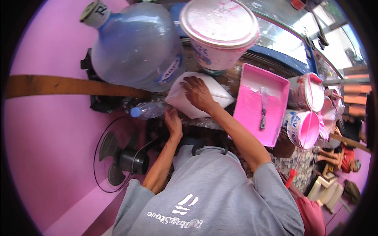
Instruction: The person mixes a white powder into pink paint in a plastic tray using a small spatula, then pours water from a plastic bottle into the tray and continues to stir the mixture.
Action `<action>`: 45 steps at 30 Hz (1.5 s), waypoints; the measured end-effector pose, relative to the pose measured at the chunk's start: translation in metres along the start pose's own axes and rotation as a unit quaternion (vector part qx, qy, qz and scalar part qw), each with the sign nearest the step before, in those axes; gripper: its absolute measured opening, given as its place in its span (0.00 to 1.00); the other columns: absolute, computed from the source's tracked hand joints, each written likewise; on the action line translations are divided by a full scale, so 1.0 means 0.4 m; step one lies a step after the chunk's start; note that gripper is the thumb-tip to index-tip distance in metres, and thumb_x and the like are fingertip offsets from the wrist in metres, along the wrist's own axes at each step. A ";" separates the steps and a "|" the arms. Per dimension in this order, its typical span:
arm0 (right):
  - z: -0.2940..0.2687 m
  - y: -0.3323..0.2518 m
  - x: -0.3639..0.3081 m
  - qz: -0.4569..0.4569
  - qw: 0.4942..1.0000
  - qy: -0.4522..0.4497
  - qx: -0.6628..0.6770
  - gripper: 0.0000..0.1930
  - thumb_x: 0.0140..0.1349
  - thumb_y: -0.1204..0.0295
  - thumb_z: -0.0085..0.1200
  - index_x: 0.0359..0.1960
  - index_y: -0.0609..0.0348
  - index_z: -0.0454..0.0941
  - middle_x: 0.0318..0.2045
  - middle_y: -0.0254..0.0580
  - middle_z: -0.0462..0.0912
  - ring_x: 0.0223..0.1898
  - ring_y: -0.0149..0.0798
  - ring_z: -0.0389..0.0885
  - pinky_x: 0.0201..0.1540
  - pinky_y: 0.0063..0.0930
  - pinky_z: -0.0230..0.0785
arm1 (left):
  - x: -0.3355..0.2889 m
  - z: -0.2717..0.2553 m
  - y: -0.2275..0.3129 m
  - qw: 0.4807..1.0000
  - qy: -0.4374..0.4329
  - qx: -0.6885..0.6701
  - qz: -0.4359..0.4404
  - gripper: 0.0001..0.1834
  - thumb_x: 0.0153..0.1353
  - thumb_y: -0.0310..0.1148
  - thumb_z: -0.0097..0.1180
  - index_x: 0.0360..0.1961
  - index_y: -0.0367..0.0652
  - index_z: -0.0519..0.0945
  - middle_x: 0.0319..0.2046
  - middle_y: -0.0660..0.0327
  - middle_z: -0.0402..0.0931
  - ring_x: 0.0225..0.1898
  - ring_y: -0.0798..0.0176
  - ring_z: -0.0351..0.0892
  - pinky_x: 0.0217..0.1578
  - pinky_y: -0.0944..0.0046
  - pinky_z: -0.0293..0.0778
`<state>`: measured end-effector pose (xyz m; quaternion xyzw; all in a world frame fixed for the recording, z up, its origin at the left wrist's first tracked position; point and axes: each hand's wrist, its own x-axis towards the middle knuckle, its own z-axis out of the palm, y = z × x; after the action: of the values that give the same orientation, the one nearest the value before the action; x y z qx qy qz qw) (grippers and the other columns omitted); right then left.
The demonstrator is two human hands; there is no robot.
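Note:
A plump white bag (195, 103), pillow-shaped, lies on the worktop in front of me. My right hand (199, 93) rests on top of it, palm down with the fingers spread. Against its near left corner, my left hand (173, 122) has its fingers bent on the edge; the fingertips are partly hidden. A small clear bottle with a blue cap (149, 111) lies just left of that hand. To the right of the bag is a pink-coated paint tray (248, 114), with a putty knife (263, 109) lying in it.
Behind the bag stand a large water jug (138, 47) and a lidded, pink-smeared paint bucket (220, 29). Smaller paint buckets (302, 128) crowd the right. A black fan (118, 157) and a wooden beam (75, 87) are at left. Another person (346, 159) is far right.

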<state>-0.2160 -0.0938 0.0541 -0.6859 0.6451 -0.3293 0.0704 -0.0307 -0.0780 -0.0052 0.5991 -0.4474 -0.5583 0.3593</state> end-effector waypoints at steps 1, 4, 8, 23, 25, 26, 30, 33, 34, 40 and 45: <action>0.011 0.009 0.002 -0.015 0.999 -0.001 -0.033 0.23 0.50 0.71 0.57 0.51 0.56 0.74 0.54 0.47 0.73 0.56 0.51 0.69 0.60 0.44 0.59 | -0.012 0.019 0.024 1.000 -0.019 -0.003 -0.010 0.24 0.67 0.33 0.47 0.63 0.41 0.62 0.46 0.59 0.73 0.40 0.65 0.75 0.31 0.69 0.74; 0.019 0.001 0.025 -0.018 1.000 -0.010 -0.012 0.15 0.51 0.69 0.55 0.43 0.51 0.80 0.50 0.43 0.76 0.55 0.48 0.69 0.61 0.45 0.57 | -0.016 0.011 0.070 0.997 -0.010 -0.046 -0.066 0.26 0.69 0.40 0.47 0.65 0.45 0.61 0.56 0.57 0.67 0.55 0.60 0.68 0.50 0.54 0.66; 0.034 0.010 0.031 -0.032 0.999 -0.014 -0.026 0.12 0.51 0.69 0.55 0.38 0.51 0.81 0.44 0.39 0.79 0.53 0.45 0.71 0.60 0.45 0.57 | 0.005 0.017 0.045 0.999 0.011 -0.034 0.007 0.23 0.69 0.42 0.47 0.61 0.44 0.66 0.47 0.62 0.73 0.36 0.71 0.70 0.19 0.72 0.67; 0.066 -0.006 0.023 0.041 0.991 0.016 0.123 0.08 0.54 0.69 0.54 0.29 0.62 0.76 0.29 0.48 0.78 0.34 0.53 0.76 0.39 0.45 0.66 | 0.056 0.007 -0.050 0.985 -0.081 -0.147 -0.036 0.35 0.67 0.61 0.37 0.62 0.43 0.60 0.54 0.56 0.66 0.50 0.58 0.69 0.47 0.59 0.69; 0.057 -0.050 0.002 0.069 0.988 0.007 0.139 0.09 0.53 0.68 0.52 0.29 0.63 0.76 0.29 0.52 0.79 0.36 0.56 0.77 0.40 0.48 0.67 | 0.029 -0.028 -0.040 0.974 -0.106 -0.186 -0.079 0.38 0.66 0.65 0.34 0.63 0.44 0.59 0.54 0.57 0.66 0.51 0.58 0.69 0.49 0.61 0.67; 0.050 -0.068 -0.008 0.098 0.983 0.046 0.147 0.09 0.54 0.69 0.52 0.29 0.63 0.76 0.29 0.53 0.79 0.35 0.56 0.77 0.39 0.48 0.67 | 0.035 -0.046 -0.058 0.966 -0.133 -0.189 -0.113 0.40 0.64 0.67 0.32 0.64 0.46 0.58 0.56 0.59 0.65 0.53 0.58 0.68 0.50 0.61 0.67; 0.011 -0.089 -0.016 0.169 0.969 0.086 0.155 0.10 0.58 0.69 0.49 0.31 0.64 0.76 0.31 0.53 0.79 0.33 0.58 0.77 0.38 0.49 0.68 | 0.015 -0.004 -0.025 0.928 -0.153 -0.284 -0.187 0.44 0.61 0.72 0.30 0.68 0.52 0.55 0.64 0.62 0.59 0.63 0.58 0.62 0.57 0.58 0.63; -0.053 -0.128 -0.006 0.212 0.959 0.083 0.168 0.11 0.59 0.68 0.49 0.30 0.65 0.75 0.29 0.56 0.78 0.33 0.59 0.77 0.37 0.49 0.68 | 0.040 -0.003 -0.047 0.930 -0.178 -0.273 -0.169 0.43 0.61 0.71 0.31 0.68 0.52 0.55 0.66 0.61 0.57 0.65 0.58 0.59 0.59 0.55 0.60; -0.066 -0.131 -0.013 0.220 0.954 0.103 0.174 0.12 0.60 0.67 0.49 0.28 0.66 0.74 0.27 0.58 0.76 0.32 0.60 0.77 0.36 0.50 0.67 | 0.049 -0.006 -0.068 0.937 -0.189 -0.256 -0.146 0.43 0.61 0.70 0.32 0.68 0.52 0.55 0.66 0.61 0.56 0.65 0.59 0.59 0.60 0.54 0.59; -0.211 -0.218 -0.059 0.323 0.886 0.187 0.276 0.13 0.62 0.70 0.51 0.22 0.67 0.69 0.17 0.50 0.67 0.21 0.37 0.67 0.26 0.37 0.61 | 0.025 -0.044 0.030 0.947 -0.222 -0.201 -0.114 0.30 0.67 0.56 0.41 0.60 0.46 0.67 0.56 0.62 0.69 0.59 0.63 0.67 0.57 0.60 0.64; -0.291 -0.274 -0.081 0.328 0.876 0.166 0.312 0.15 0.63 0.72 0.51 0.21 0.67 0.67 0.16 0.36 0.61 0.22 0.26 0.60 0.24 0.28 0.56 | 0.075 -0.066 0.089 0.891 -0.341 -0.268 -0.134 0.29 0.64 0.52 0.48 0.60 0.43 0.68 0.56 0.59 0.70 0.59 0.60 0.67 0.60 0.58 0.62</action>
<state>-0.1858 -0.0080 0.1896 -0.3125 0.6995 -0.5801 0.2767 -0.0102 -0.1203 0.0207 0.3073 -0.2913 -0.8699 0.2531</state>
